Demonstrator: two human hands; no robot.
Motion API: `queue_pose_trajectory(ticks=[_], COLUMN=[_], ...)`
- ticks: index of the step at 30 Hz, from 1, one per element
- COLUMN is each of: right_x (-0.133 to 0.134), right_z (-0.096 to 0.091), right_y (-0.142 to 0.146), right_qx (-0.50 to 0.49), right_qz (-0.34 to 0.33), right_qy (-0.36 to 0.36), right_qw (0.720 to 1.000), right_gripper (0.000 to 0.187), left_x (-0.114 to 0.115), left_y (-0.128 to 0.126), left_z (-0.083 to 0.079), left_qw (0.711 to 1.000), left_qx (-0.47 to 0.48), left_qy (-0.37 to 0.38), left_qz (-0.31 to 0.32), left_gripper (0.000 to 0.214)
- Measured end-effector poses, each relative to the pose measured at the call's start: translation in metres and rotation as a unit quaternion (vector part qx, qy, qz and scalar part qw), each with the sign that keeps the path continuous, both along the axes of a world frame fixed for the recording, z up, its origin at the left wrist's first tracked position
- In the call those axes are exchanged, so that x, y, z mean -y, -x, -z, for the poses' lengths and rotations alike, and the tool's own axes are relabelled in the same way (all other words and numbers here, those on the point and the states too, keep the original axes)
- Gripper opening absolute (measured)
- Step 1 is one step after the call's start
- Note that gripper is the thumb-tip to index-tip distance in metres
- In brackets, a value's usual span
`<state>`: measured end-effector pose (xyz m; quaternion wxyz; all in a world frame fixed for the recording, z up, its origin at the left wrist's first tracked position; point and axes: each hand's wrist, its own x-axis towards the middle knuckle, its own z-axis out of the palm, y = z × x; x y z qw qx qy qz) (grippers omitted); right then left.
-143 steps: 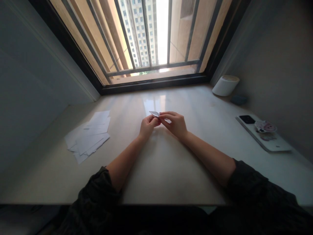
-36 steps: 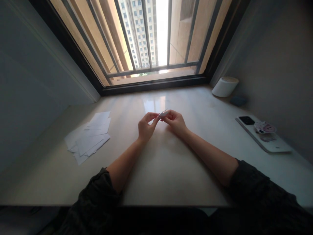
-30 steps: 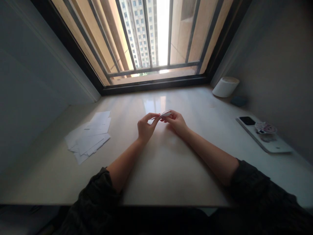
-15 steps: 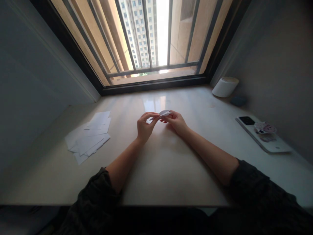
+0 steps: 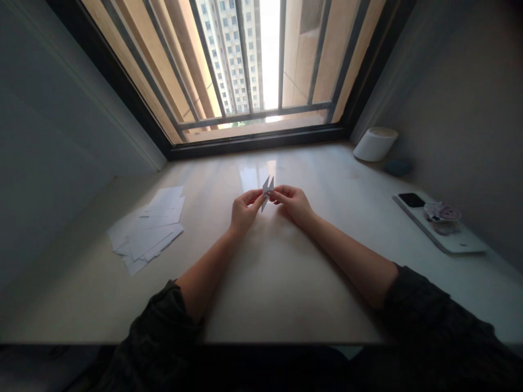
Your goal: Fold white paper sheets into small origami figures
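Note:
Between my two hands is a small piece of folded white paper [image 5: 267,188], held just above the pale sill top. Its pointed flaps stick upward, and one tip points down. My left hand [image 5: 247,209] pinches it from the left with thumb and fingers. From the right, my right hand [image 5: 295,201] grips it in the same way. The fingertips cover part of the folds. Off to the left lies a loose pile of white paper sheets [image 5: 149,231], overlapping one another.
A white phone [image 5: 469,242] with a round cartoon grip lies at the right. Behind it stand a white cylindrical object [image 5: 376,144] and a dark, blurred item [image 5: 398,166] by the wall. The barred window [image 5: 261,139] rises behind the sill top [image 5: 286,288].
The folded paper has turned from lying nearly flat to standing upright, its flaps now spread. My left hand has shifted slightly right.

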<state>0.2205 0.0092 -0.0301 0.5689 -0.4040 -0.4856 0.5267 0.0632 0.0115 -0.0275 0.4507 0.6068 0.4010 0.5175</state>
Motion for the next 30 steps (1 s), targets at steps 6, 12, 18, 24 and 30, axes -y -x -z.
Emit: queue_pose_trajectory(ticks=[6,12,18,24,30], right_x=[-0.0003,0.0016,0.0019,0.0017,0.0021], right_z=[0.0005,-0.0034,-0.0032,-0.0026,-0.0031], right_y=[-0.0016,-0.0016,-0.0007,-0.0002,-0.0013], right_qx=[0.015,0.013,0.019,0.017,0.003], right_qz=[0.008,0.010,0.007,0.008,-0.002], right_qy=[0.009,0.012,0.007,-0.010,-0.004], right_qw=[1.000,1.000,1.000,1.000,1.000], right_gripper=[0.035,0.035,0.034,0.034,0.031], left_x=[0.0039,0.0027,-0.0001,-0.0001,0.0031], left_y=[-0.0002,-0.0013,0.0001,0.0000,0.0004], left_z=[-0.0023,-0.0051,-0.0005,-0.0008,-0.0041], left_qw=[0.999,0.998,0.998,0.999,0.998], left_qx=[0.015,0.036,0.020,-0.001,-0.007], left_qy=[0.025,0.047,0.060,0.050,0.062], left_qz=[-0.012,-0.017,-0.007,0.007,0.029], left_gripper=[0.035,0.033,0.034,0.034,0.037])
